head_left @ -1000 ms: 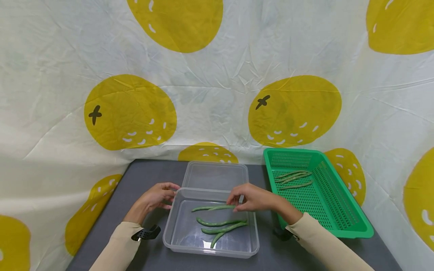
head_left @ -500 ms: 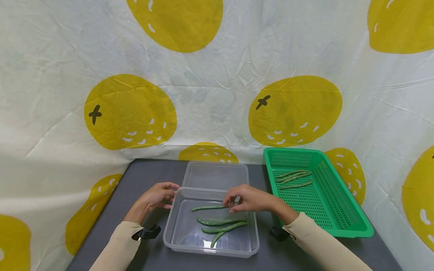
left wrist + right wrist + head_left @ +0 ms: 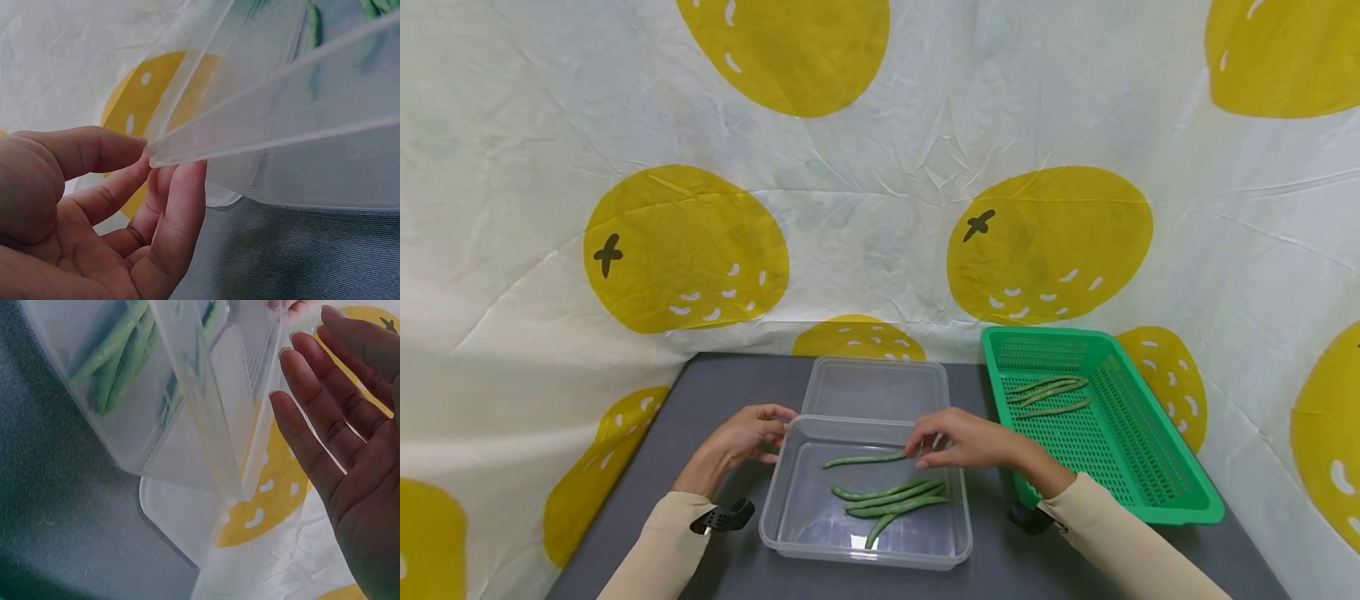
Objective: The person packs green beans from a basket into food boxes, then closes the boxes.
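Observation:
In the head view, a clear plastic container [image 3: 797, 546] holds several green beans [image 3: 895, 506] bunched toward its front. One single green bean [image 3: 863, 459] lies behind them, its right end meeting the outline of my right hand [image 3: 966, 440]. My left hand [image 3: 737, 442] pinches the container's back left corner between thumb and fingers, as the left wrist view shows. Above the container's right side, my right hand has loosely extended fingers [image 3: 312, 431], and I see nothing gripped in the right wrist view. Whether it touches the single bean I cannot tell.
A clear lid [image 3: 880, 387] lies flat behind the container. To the right stands a green perforated basket [image 3: 1150, 442] with several green beans [image 3: 1052, 392] at its far left. Everything rests on a dark grey tabletop [image 3: 730, 375], with a lemon-print cloth [image 3: 865, 250] hanging behind.
Two beans lay at the container's back under my right hand; one of them now lies with the front bunch. My right hand shifted left, then back right. My left hand stayed put.

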`<state>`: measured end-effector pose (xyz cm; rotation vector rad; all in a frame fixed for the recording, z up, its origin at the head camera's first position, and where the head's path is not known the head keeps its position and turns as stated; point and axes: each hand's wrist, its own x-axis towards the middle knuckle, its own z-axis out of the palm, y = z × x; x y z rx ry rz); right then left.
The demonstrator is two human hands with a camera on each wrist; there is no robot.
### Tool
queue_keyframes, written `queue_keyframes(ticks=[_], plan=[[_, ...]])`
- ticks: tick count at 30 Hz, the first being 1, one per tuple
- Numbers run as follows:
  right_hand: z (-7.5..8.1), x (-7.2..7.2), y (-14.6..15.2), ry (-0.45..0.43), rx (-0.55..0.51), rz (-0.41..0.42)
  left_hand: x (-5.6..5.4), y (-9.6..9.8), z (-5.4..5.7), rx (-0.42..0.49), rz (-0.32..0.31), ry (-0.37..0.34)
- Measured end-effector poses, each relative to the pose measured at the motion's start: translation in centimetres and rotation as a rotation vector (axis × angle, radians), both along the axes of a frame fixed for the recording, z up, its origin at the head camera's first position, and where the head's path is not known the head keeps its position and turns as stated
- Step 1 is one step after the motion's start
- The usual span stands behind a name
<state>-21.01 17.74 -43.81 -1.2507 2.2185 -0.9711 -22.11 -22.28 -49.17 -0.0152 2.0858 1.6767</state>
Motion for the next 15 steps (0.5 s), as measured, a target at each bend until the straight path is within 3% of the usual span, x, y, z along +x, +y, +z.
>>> queue_keyframes(ticks=[6,15], plan=[[0.1,0.1,1.1,0.023,0.005,-0.013,0.1,0.0,0.0,-0.006,-0.001,0.000],[0.3,0.0,2.7,-0.012,-0.016,-0.046,0.2,0.1,0.1,0.000,-0.006,0.007]])
